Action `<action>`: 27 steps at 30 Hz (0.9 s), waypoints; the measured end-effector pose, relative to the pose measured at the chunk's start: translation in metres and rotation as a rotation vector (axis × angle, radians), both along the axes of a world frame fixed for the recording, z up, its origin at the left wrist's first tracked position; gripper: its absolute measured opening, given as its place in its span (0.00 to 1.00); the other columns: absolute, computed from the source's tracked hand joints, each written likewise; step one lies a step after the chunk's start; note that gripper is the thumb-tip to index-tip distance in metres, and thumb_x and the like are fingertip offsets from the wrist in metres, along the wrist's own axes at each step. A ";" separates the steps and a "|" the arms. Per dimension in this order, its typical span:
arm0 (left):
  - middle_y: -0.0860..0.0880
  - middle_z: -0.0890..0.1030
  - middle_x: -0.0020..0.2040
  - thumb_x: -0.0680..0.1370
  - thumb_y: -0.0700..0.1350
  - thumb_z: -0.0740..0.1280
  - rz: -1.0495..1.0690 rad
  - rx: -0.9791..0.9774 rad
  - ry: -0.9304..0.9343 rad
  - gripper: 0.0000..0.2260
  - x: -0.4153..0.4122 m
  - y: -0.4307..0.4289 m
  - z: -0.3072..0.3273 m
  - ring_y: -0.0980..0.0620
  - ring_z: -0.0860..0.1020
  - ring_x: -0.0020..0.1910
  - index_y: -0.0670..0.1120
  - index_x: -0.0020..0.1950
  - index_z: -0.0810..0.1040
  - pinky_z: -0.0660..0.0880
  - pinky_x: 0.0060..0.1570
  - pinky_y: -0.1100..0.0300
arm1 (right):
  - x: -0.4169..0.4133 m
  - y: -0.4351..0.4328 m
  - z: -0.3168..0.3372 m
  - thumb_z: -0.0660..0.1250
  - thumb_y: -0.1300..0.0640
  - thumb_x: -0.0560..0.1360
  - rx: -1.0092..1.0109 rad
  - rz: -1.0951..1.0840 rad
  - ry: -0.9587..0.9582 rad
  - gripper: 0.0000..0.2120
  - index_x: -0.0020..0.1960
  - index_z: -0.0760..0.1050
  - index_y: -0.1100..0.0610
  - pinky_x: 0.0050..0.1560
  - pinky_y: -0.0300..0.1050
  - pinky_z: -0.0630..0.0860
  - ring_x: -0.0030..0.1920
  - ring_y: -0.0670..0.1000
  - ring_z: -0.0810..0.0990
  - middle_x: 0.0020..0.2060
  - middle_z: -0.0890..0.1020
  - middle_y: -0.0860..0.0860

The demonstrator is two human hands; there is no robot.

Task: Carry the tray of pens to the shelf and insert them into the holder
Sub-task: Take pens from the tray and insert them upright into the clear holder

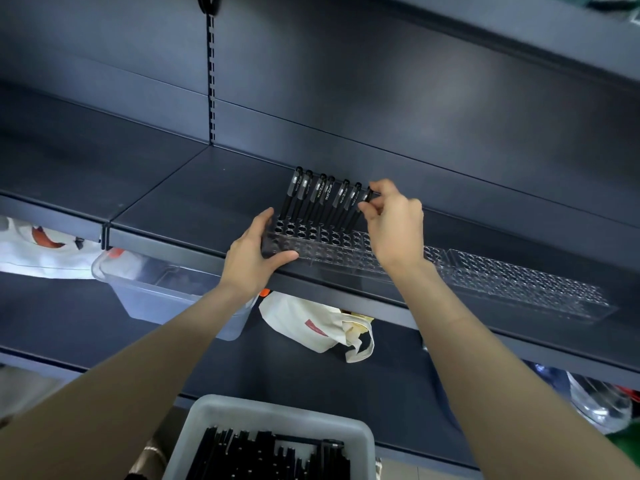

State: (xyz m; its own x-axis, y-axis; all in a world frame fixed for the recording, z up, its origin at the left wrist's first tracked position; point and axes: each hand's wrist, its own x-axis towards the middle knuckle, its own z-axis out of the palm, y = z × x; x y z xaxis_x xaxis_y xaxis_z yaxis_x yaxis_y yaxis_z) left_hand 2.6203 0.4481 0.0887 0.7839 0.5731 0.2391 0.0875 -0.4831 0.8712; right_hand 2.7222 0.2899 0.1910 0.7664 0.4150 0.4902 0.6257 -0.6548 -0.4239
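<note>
A long clear holder point(485, 282) full of round holes lies along the front of a dark shelf point(194, 199). Several black pens point(318, 199) stand tilted in its back row at the left end. My left hand point(254, 252) grips the holder's left end. My right hand point(394, 223) pinches the top of the rightmost black pen point(366, 196), which stands in the row. A grey tray point(273, 441) with many black pens sits below, at the bottom of the view.
Under the shelf sit a clear plastic bin point(152, 289), a white cloth bag point(322, 327) and another white bag point(38, 247) at the left. A slotted upright point(211, 81) runs up the back panel. Another shelf overhangs at top right.
</note>
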 end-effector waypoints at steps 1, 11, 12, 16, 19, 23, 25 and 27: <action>0.49 0.71 0.70 0.71 0.50 0.74 -0.004 0.008 0.017 0.38 0.000 0.001 0.000 0.48 0.69 0.68 0.52 0.76 0.57 0.67 0.67 0.52 | 0.000 0.000 0.001 0.64 0.60 0.78 -0.003 -0.001 0.002 0.15 0.64 0.72 0.59 0.54 0.53 0.75 0.51 0.61 0.79 0.48 0.83 0.57; 0.45 0.63 0.72 0.73 0.47 0.72 0.004 0.143 0.117 0.39 -0.039 -0.014 0.007 0.47 0.65 0.70 0.45 0.77 0.53 0.65 0.67 0.54 | -0.035 -0.025 -0.015 0.65 0.61 0.77 0.062 0.001 0.019 0.18 0.66 0.71 0.56 0.51 0.53 0.77 0.47 0.56 0.81 0.47 0.83 0.54; 0.46 0.65 0.70 0.74 0.47 0.71 0.000 0.184 0.118 0.36 -0.046 -0.017 0.006 0.48 0.65 0.69 0.44 0.76 0.56 0.65 0.67 0.55 | -0.043 -0.030 -0.020 0.65 0.61 0.77 0.054 0.001 0.033 0.18 0.66 0.71 0.56 0.52 0.51 0.77 0.48 0.55 0.81 0.49 0.83 0.54; 0.46 0.68 0.70 0.75 0.48 0.69 -0.065 0.341 0.157 0.29 -0.078 -0.033 -0.006 0.47 0.67 0.68 0.42 0.73 0.63 0.66 0.64 0.54 | -0.075 -0.051 -0.054 0.65 0.58 0.78 -0.018 -0.007 0.098 0.19 0.68 0.69 0.55 0.54 0.49 0.73 0.57 0.55 0.77 0.58 0.79 0.53; 0.45 0.70 0.68 0.75 0.47 0.69 -0.147 0.410 0.249 0.27 -0.100 -0.044 -0.029 0.44 0.69 0.66 0.42 0.72 0.65 0.67 0.64 0.50 | -0.100 -0.068 -0.092 0.64 0.56 0.78 -0.104 0.009 0.196 0.21 0.69 0.66 0.54 0.56 0.49 0.71 0.63 0.54 0.72 0.62 0.75 0.52; 0.46 0.67 0.70 0.77 0.50 0.66 -0.228 0.407 0.451 0.28 -0.126 -0.057 -0.069 0.45 0.67 0.68 0.45 0.74 0.62 0.63 0.66 0.52 | -0.134 -0.089 -0.150 0.63 0.56 0.78 -0.190 0.028 0.320 0.21 0.70 0.66 0.53 0.55 0.48 0.70 0.64 0.53 0.69 0.65 0.73 0.51; 0.48 0.65 0.72 0.78 0.52 0.64 -0.256 0.381 0.552 0.28 -0.138 -0.064 -0.092 0.48 0.64 0.69 0.47 0.75 0.59 0.61 0.68 0.53 | -0.149 -0.098 -0.179 0.63 0.54 0.78 -0.244 0.014 0.399 0.22 0.71 0.64 0.53 0.57 0.47 0.70 0.65 0.53 0.67 0.66 0.72 0.50; 0.49 0.64 0.72 0.78 0.52 0.64 -0.280 0.379 0.623 0.28 -0.150 -0.073 -0.114 0.49 0.63 0.71 0.48 0.76 0.58 0.60 0.68 0.54 | -0.162 -0.105 -0.207 0.61 0.54 0.79 -0.285 0.006 0.488 0.22 0.71 0.64 0.53 0.61 0.47 0.70 0.67 0.52 0.66 0.67 0.70 0.50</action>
State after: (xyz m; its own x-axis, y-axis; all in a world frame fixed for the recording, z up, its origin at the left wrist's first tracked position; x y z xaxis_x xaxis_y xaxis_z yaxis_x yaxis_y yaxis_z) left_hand 2.4699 0.3754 -0.0252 0.9413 0.3011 -0.1529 0.3372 -0.8142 0.4726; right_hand 2.5604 0.1844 -0.0165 0.8733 0.4844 -0.0525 0.4057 -0.7825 -0.4723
